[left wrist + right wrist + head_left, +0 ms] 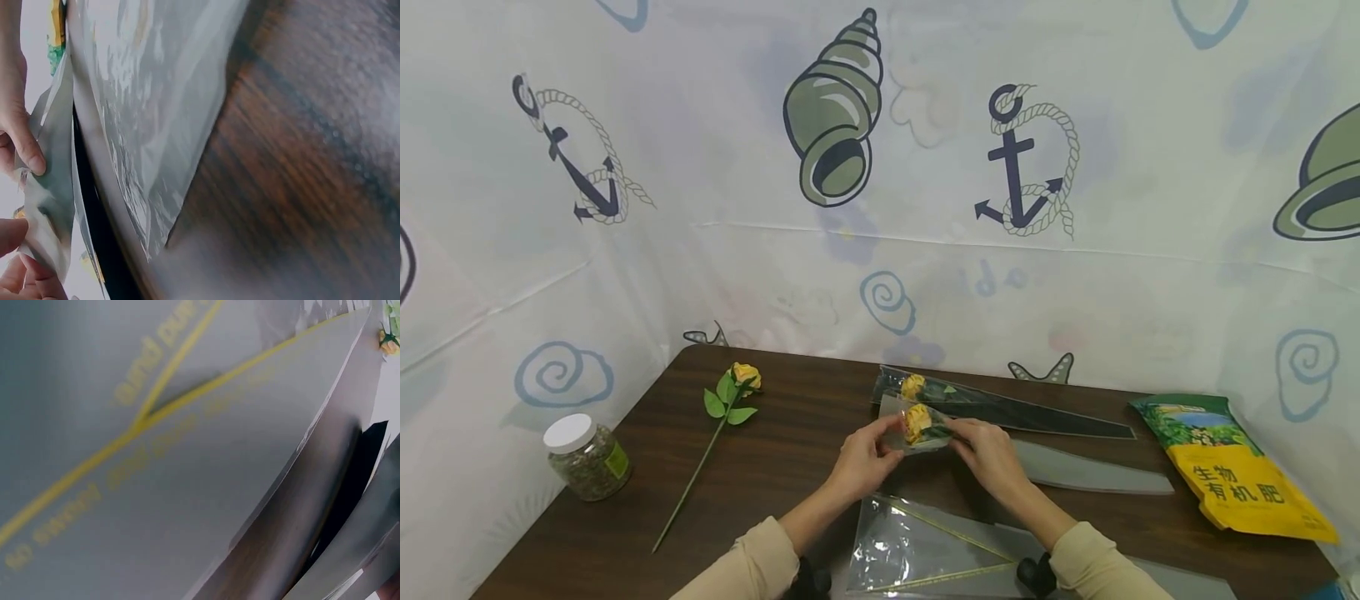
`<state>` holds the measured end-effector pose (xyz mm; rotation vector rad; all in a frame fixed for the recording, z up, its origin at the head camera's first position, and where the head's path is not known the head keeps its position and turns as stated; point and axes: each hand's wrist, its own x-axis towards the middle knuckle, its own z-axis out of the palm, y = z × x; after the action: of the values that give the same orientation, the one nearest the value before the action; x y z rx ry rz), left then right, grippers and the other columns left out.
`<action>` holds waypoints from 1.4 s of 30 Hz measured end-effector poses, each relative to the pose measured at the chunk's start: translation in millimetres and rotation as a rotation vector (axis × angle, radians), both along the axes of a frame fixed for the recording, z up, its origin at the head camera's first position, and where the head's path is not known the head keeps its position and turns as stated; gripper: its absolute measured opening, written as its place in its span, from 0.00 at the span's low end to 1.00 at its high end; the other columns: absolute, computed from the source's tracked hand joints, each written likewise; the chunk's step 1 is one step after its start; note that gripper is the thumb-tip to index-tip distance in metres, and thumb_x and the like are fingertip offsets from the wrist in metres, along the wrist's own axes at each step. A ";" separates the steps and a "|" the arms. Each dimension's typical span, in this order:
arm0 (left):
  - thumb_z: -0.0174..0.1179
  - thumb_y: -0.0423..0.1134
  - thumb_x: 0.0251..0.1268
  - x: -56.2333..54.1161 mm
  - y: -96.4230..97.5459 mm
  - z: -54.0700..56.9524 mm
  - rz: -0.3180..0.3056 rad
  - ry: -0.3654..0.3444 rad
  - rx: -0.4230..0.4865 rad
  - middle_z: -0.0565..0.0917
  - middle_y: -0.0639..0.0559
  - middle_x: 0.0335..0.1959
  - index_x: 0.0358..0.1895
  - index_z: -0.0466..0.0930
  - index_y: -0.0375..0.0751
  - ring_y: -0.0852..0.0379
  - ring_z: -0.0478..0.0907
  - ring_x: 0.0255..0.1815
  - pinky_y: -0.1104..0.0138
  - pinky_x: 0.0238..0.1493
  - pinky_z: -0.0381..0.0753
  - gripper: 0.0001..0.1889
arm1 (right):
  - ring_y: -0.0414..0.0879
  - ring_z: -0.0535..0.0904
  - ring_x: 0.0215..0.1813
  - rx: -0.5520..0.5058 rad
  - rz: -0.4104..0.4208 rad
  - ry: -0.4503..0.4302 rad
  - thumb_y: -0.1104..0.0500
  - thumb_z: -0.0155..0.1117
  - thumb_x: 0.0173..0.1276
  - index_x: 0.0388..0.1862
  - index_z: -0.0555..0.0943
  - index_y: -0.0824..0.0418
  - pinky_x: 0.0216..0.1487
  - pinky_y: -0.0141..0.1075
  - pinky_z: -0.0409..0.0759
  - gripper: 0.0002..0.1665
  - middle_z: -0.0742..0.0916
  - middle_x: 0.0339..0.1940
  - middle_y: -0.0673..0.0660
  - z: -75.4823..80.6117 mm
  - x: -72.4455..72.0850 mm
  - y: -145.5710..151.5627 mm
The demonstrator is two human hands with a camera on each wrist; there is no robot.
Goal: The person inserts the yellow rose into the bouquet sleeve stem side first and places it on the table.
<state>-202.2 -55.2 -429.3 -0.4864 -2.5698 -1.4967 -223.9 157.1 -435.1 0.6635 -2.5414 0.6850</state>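
Over the middle of the table, both hands hold a grey flower sleeve (1093, 467) with a yellow rose (917, 423) in its clear-fronted wide end. My left hand (859, 460) pinches the wide end's left edge between thumb and fingers. On the other side of the bloom, my right hand (991, 457) grips the sleeve; its thumb presses the grey film (56, 144) in the left wrist view. Behind lies a black sleeve (1045, 415) with another yellow rose (913, 386). A flat grey sleeve (940, 546) printed with yellow lines and lettering lies under my forearms.
A single yellow rose (747, 375) with a long green stem lies to the left. Beyond it stands a white-lidded jar (587, 462) of dried bits. A yellow and green bag (1240, 479) lies at the right. Printed cloth (940, 192) hangs behind the table (797, 417).
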 end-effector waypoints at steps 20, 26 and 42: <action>0.62 0.25 0.53 -2.2 -0.1 -3.8 -0.046 -0.111 0.077 0.84 0.43 0.45 0.57 0.74 0.37 0.66 0.70 0.25 0.75 0.22 0.70 0.24 | 0.53 0.83 0.44 0.008 -0.020 -0.031 0.65 0.72 0.53 0.49 0.84 0.58 0.43 0.46 0.81 0.21 0.87 0.44 0.57 -0.9 1.9 1.0; 0.66 0.32 0.54 -3.1 -1.2 -2.9 -0.061 -0.122 0.055 0.84 0.46 0.40 0.58 0.74 0.35 0.66 0.69 0.24 0.73 0.23 0.69 0.25 | 0.53 0.83 0.45 0.023 -0.026 -0.047 0.65 0.71 0.54 0.50 0.84 0.58 0.44 0.47 0.81 0.21 0.86 0.45 0.57 -0.4 1.4 2.4; 0.65 0.35 0.53 -8.0 -4.6 -8.7 -0.025 -0.180 -0.071 0.82 0.58 0.26 0.52 0.82 0.47 0.64 0.74 0.28 0.58 0.41 0.61 0.19 | 0.55 0.79 0.51 0.090 -0.024 -0.049 0.61 0.74 0.51 0.51 0.83 0.59 0.43 0.48 0.81 0.25 0.84 0.49 0.58 -3.8 2.4 -1.2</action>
<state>-210.2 -59.8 -438.0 -0.4111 -2.7715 -1.5263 -221.5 156.0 -438.9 0.6526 -2.6339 0.5877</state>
